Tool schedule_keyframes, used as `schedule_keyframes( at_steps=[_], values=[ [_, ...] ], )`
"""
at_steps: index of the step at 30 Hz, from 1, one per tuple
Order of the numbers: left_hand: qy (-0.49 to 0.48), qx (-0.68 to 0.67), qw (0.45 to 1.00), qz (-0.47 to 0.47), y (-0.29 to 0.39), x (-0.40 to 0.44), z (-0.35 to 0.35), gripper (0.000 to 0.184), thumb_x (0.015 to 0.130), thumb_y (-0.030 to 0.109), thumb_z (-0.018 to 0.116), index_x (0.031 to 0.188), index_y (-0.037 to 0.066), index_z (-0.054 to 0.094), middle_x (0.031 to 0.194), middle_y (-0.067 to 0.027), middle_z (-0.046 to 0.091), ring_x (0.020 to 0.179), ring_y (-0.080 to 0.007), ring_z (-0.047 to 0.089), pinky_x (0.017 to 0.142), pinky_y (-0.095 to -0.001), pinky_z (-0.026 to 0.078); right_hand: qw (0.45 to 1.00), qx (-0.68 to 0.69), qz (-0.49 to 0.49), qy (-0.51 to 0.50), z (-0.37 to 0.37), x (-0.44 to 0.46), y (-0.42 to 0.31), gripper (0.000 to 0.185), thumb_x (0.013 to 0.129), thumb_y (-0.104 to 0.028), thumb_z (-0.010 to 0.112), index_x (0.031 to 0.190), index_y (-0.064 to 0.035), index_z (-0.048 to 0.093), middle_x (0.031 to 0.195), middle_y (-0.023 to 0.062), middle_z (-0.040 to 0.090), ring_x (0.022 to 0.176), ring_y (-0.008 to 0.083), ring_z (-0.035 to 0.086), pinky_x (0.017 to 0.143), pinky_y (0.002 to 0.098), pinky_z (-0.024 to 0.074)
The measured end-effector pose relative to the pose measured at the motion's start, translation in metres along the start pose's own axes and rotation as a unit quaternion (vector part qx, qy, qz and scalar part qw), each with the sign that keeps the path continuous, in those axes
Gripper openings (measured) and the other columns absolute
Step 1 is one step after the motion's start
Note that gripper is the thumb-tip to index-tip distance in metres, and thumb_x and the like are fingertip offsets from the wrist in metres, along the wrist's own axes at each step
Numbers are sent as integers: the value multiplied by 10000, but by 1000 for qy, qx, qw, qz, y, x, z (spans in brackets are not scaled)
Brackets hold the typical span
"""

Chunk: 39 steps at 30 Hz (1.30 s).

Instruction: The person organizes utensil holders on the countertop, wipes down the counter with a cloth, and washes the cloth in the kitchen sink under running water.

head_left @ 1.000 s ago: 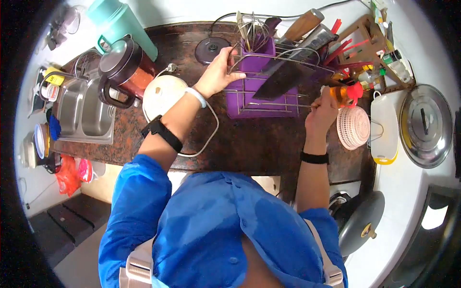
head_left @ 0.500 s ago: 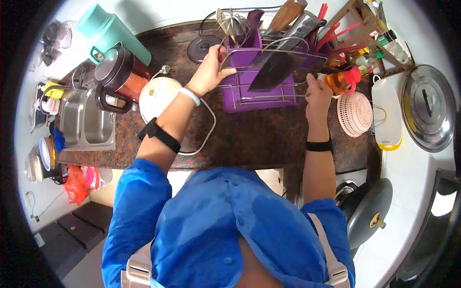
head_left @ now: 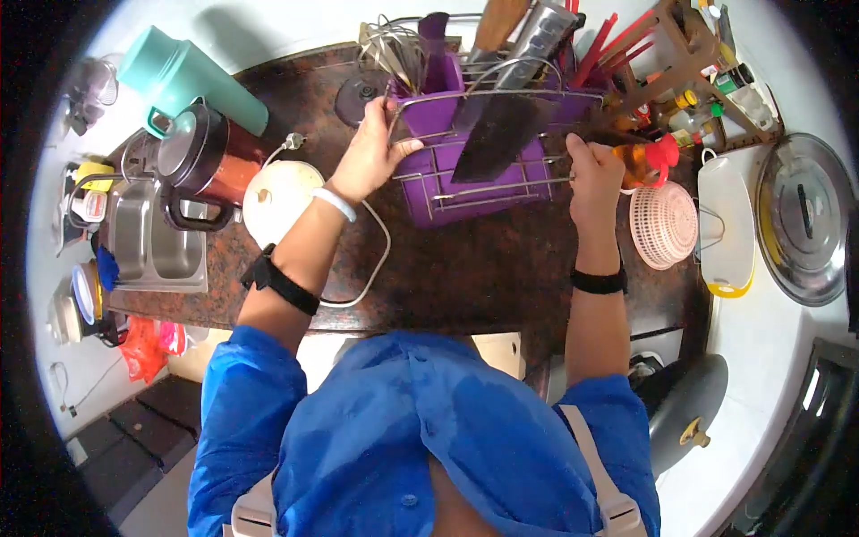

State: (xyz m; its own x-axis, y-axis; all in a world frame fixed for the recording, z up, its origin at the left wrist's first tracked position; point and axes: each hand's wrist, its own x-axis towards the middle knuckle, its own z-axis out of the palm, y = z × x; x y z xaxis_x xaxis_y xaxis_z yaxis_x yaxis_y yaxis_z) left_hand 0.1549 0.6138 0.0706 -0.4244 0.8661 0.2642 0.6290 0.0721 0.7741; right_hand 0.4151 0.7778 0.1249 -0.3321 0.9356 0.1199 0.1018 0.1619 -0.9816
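Observation:
Both of my hands hold a purple dish and utensil rack (head_left: 420, 195) with metal wire rails, at the back of the counter. My left hand (head_left: 365, 154) is closed around the wire at its left end, thumb toward the middle. Opposite it, my right hand (head_left: 594, 179) is closed on the right end's wire. A dark cleaver blade (head_left: 503, 139) hangs at the rack's front, below a metal handle (head_left: 535, 43). Also in the rack are a whisk (head_left: 386, 46), a wooden handle (head_left: 501, 22) and red chopsticks (head_left: 613, 55). A red-capped bottle (head_left: 658, 159) stands just beyond my right hand.
Left of the rack are a white round lid (head_left: 277, 210) with a cord, a dark-lidded jug (head_left: 215, 166), a teal flask (head_left: 201, 76) and a double sink (head_left: 174, 233). To the right sit a pink basket (head_left: 664, 224), a white container (head_left: 727, 224) and a steel lid (head_left: 805, 210).
The view has shifted a little, so the rack and counter objects appear slightly lower and larger. Both hands keep their hold on the rack's ends.

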Motion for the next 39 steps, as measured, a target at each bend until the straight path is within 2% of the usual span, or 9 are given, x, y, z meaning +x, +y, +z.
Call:
schedule_keyframes(
  at_steps=[18,21,23,24,27,30,34,36,39],
  values=[
    [64,-1,997,-35,4,-5,7,686,796,157,747,1272,-23,286,1112,-248,577,1045,-359,593,893,-406,463,997,37,-45,-56,-3,35,2,418,864,-187,664,532,-70,437,537,-68,371,500,45,306,445,275,227],
    [72,-3,997,-37,12,-2,10,675,791,148,750,1266,-22,303,1090,-227,595,1021,-333,609,863,-395,478,968,192,14,-162,-22,39,26,293,872,-245,666,688,-81,508,644,-23,478,606,70,441,564,231,320],
    [84,11,996,-29,14,5,9,678,779,136,759,1264,-24,312,1079,-206,603,999,-300,619,833,-378,488,920,301,-115,-225,-31,41,43,338,818,-294,686,1022,-53,564,977,60,578,932,149,528,808,279,387],
    [82,29,994,-64,17,5,8,678,780,141,758,1267,-25,317,1095,-207,600,1019,-300,611,858,-375,477,919,304,-119,-220,-39,39,51,338,818,-294,686,1022,-53,564,977,60,578,932,149,528,808,279,387],
    [64,-77,994,-41,-16,16,5,683,775,181,769,1274,-5,341,1146,-195,592,1057,-302,592,913,-372,451,939,157,2,-306,-58,26,85,840,706,-119,751,1431,-80,328,1465,95,342,1345,254,326,1097,365,260],
    [36,-64,995,-71,-1,32,-6,657,778,142,764,1281,-3,367,1181,-158,583,1082,-275,579,926,-354,448,938,-82,7,-337,-48,14,101,658,719,-154,767,1312,-56,499,1353,111,489,1262,246,441,1053,356,338],
    [37,-26,999,11,2,34,-8,732,774,76,751,1359,0,317,1293,-154,504,1104,-225,556,923,-325,450,957,-66,3,-284,-33,2,118,405,813,-68,655,1210,-39,575,1194,125,610,1123,231,567,927,330,450],
    [162,-99,982,-19,5,13,-4,787,759,-24,701,1409,-1,259,1322,-168,444,1095,-224,515,937,-312,433,960,-85,-86,-254,-27,-1,127,373,825,-38,625,1196,-58,588,1132,127,636,1036,262,607,906,341,461],
    [294,211,930,61,45,-55,10,619,801,-36,625,1349,60,354,1219,-145,482,1047,-208,508,877,-343,463,953,-145,-129,-232,-20,0,132,298,827,-58,631,1125,-75,630,1066,132,655,999,306,607,879,354,469]
  ],
)
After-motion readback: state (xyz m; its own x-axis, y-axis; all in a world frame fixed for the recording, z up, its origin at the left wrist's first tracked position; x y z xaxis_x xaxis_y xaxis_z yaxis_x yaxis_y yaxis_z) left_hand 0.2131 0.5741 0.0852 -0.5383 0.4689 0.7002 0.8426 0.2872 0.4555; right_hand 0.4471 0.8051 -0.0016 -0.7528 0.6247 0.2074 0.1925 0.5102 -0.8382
